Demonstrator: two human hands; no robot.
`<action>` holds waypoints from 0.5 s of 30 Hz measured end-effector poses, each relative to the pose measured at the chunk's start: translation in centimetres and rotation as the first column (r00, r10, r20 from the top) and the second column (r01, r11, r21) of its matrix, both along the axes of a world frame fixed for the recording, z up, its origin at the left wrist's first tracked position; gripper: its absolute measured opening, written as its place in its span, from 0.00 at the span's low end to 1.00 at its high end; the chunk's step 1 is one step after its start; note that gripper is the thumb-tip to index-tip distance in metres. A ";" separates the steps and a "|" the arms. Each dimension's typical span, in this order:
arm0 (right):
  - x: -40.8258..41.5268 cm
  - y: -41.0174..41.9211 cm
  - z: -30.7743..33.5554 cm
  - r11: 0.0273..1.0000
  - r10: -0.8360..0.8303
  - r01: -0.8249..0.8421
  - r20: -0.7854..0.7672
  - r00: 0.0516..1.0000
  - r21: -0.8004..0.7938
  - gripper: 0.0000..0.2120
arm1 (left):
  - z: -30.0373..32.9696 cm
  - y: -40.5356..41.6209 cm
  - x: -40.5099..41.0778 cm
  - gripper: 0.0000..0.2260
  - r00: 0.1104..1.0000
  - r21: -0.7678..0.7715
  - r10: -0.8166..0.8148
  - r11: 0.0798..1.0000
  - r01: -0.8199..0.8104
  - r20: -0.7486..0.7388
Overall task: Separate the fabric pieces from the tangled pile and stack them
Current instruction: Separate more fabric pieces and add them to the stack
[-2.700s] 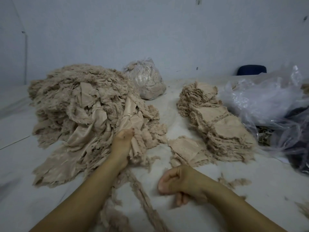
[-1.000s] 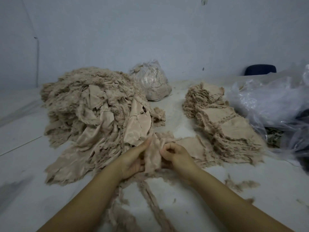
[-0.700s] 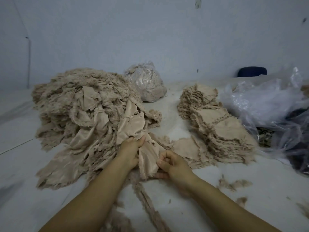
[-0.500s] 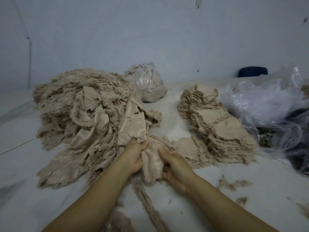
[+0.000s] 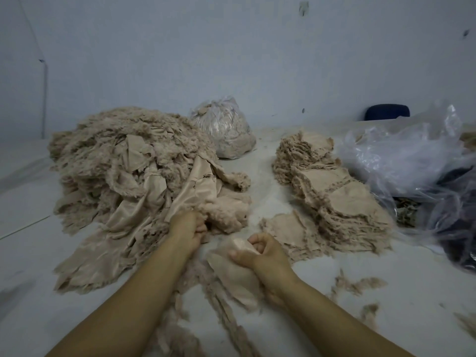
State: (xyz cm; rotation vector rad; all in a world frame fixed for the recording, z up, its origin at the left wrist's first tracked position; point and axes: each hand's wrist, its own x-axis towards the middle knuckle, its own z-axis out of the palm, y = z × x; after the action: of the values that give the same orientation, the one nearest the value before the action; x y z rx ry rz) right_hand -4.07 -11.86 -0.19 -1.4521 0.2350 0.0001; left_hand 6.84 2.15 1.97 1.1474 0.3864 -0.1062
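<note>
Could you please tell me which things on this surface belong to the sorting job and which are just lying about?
Part of the job:
- tangled pile, gripped at its edge by the left hand
- fabric piece in the right hand
- stacked pieces

Lying about:
- tied plastic bag
- loose plastic sheeting
- frayed scraps
- dark blue object

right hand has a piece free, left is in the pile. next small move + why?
Probably carry the fabric piece gripped by the right hand over to the low stack just right of it and lay it flat. The piece hangs apart from the tangled pile, while the left hand grips the pile's edge, seemingly ready for the next pull.
</note>
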 end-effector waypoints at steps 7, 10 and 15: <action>1.6 -0.5 1.7 0.978 0.021 -0.046 0.124 0.992 0.204 0.11 | 0.2 -2.6 -3.8 0.10 0.964 0.098 -0.267 0.959 0.265 -0.002; 2.1 -0.4 1.5 0.977 0.005 -0.029 0.111 0.994 0.211 0.07 | -0.4 -3.4 -4.2 0.07 0.974 0.176 -0.208 0.966 0.190 0.086; 3.1 -2.1 1.9 0.991 -0.079 0.057 0.179 0.981 0.121 0.13 | -0.8 -2.4 -3.1 0.05 0.985 0.310 -0.006 0.949 -0.049 0.173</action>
State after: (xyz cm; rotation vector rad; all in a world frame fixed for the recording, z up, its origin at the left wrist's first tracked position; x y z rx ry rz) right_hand -0.95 -13.97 1.75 -1.3189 0.1316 -0.1724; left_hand 3.71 -0.30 1.17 1.4550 0.2664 0.0775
